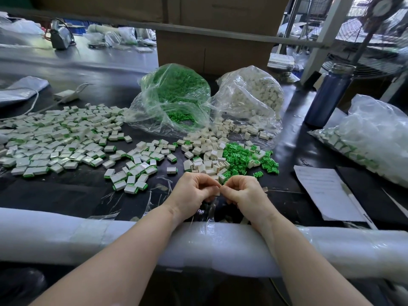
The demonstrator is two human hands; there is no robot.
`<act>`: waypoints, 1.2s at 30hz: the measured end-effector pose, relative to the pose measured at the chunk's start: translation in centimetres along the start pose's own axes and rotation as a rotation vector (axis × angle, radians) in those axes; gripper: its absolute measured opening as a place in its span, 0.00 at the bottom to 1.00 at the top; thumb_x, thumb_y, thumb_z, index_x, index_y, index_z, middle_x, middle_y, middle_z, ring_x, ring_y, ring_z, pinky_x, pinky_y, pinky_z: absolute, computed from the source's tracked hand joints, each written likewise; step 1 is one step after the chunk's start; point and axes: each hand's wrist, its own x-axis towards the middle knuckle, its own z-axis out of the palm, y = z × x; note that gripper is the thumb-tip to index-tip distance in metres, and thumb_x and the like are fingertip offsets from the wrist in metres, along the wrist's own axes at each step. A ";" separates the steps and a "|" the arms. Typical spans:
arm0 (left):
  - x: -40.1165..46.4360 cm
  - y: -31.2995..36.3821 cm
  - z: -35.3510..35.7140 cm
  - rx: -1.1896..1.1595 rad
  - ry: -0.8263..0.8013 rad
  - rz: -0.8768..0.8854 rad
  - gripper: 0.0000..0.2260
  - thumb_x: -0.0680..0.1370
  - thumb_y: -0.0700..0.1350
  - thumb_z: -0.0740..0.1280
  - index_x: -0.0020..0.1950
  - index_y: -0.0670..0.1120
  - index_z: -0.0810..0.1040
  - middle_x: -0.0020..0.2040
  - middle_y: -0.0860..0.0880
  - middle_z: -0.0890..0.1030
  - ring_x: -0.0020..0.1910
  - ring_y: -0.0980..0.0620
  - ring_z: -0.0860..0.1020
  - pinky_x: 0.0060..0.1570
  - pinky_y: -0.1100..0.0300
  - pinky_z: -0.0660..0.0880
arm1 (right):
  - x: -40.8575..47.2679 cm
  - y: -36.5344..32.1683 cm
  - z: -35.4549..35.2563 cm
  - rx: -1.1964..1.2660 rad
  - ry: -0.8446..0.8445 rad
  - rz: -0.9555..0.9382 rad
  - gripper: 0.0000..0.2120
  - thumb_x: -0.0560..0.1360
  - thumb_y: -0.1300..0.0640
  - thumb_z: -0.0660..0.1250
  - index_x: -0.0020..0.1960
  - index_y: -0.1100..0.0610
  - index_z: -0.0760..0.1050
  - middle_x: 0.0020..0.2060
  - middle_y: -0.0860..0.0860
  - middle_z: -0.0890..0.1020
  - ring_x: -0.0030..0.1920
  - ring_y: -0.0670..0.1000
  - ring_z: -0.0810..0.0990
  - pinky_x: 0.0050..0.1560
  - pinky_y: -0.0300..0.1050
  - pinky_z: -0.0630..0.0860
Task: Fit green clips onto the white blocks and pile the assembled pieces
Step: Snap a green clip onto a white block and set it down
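My left hand (191, 190) and my right hand (245, 191) meet fingertip to fingertip near the table's front edge, both curled and pinching a small white block (217, 192) that is mostly hidden between the fingers. Just beyond them lie loose white blocks (205, 159) and loose green clips (242, 155). A wide spread of assembled pieces (57, 140), white with green edges, covers the left of the black table. A clear bag of green clips (174, 93) and a clear bag of white blocks (254, 93) sit open at the back.
A white foam-wrapped rail (66, 235) runs along the front edge under my forearms. A paper sheet (324, 191) lies to the right, with a bag of finished pieces (371, 138) and a dark bottle (329, 96) behind. Cardboard boxes (212, 51) stand at the back.
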 end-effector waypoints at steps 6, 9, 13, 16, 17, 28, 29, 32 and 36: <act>0.1 -0.3 0.0 0.000 0.011 0.020 0.07 0.73 0.33 0.68 0.40 0.44 0.81 0.33 0.50 0.79 0.30 0.59 0.75 0.36 0.68 0.75 | 0.1 0.1 0.0 0.034 0.013 -0.012 0.11 0.73 0.62 0.68 0.33 0.57 0.75 0.23 0.46 0.74 0.24 0.41 0.69 0.27 0.32 0.66; 0.3 -0.5 0.3 -0.010 0.057 0.039 0.06 0.75 0.35 0.67 0.43 0.45 0.80 0.36 0.48 0.80 0.31 0.60 0.76 0.37 0.67 0.75 | 0.1 0.1 0.1 0.132 0.082 -0.016 0.07 0.73 0.63 0.68 0.36 0.59 0.76 0.24 0.47 0.75 0.24 0.40 0.71 0.26 0.32 0.69; 0.3 -0.7 0.5 0.014 0.017 0.070 0.12 0.71 0.33 0.70 0.47 0.50 0.76 0.41 0.44 0.78 0.39 0.51 0.77 0.46 0.56 0.76 | 0.2 0.3 0.0 0.273 0.132 -0.008 0.04 0.72 0.66 0.68 0.41 0.60 0.76 0.26 0.50 0.78 0.24 0.42 0.74 0.25 0.34 0.71; 0.4 -1.0 0.5 0.101 0.057 0.082 0.10 0.73 0.36 0.70 0.44 0.51 0.77 0.43 0.42 0.81 0.41 0.49 0.79 0.48 0.56 0.78 | 0.2 0.4 -0.1 0.266 0.144 -0.021 0.03 0.73 0.66 0.69 0.40 0.62 0.77 0.27 0.52 0.79 0.25 0.43 0.75 0.26 0.34 0.72; 0.4 -1.0 0.5 0.101 0.074 0.072 0.07 0.74 0.38 0.69 0.44 0.50 0.78 0.43 0.42 0.82 0.41 0.48 0.79 0.49 0.55 0.78 | 0.2 0.4 -0.1 0.274 0.145 -0.024 0.03 0.73 0.65 0.68 0.40 0.62 0.78 0.27 0.52 0.79 0.26 0.43 0.75 0.27 0.34 0.73; 0.4 -0.7 0.1 0.061 0.027 0.006 0.05 0.75 0.39 0.67 0.43 0.47 0.81 0.35 0.53 0.79 0.31 0.64 0.75 0.37 0.73 0.73 | 0.2 0.4 0.2 0.111 0.116 -0.002 0.08 0.74 0.64 0.67 0.37 0.57 0.77 0.27 0.51 0.77 0.24 0.42 0.73 0.27 0.34 0.73; 0.3 -0.7 0.1 0.073 0.013 0.003 0.04 0.76 0.39 0.67 0.44 0.47 0.81 0.34 0.53 0.79 0.30 0.64 0.74 0.36 0.72 0.72 | 0.2 0.4 0.2 0.094 0.109 -0.002 0.09 0.74 0.64 0.67 0.36 0.57 0.76 0.27 0.51 0.77 0.24 0.41 0.73 0.27 0.34 0.73; 0.3 -0.8 0.0 0.160 -0.018 -0.005 0.04 0.76 0.40 0.68 0.47 0.42 0.82 0.36 0.51 0.79 0.33 0.61 0.74 0.39 0.70 0.72 | 0.2 0.4 0.1 0.035 0.084 -0.009 0.11 0.73 0.65 0.68 0.34 0.55 0.76 0.25 0.49 0.77 0.24 0.43 0.72 0.27 0.35 0.72; 0.3 -0.9 0.1 0.256 -0.049 0.026 0.06 0.76 0.40 0.67 0.49 0.40 0.82 0.39 0.48 0.79 0.36 0.57 0.74 0.43 0.65 0.71 | 0.1 0.5 0.0 -0.062 0.047 -0.041 0.12 0.72 0.64 0.69 0.32 0.53 0.75 0.22 0.46 0.76 0.25 0.42 0.72 0.29 0.37 0.71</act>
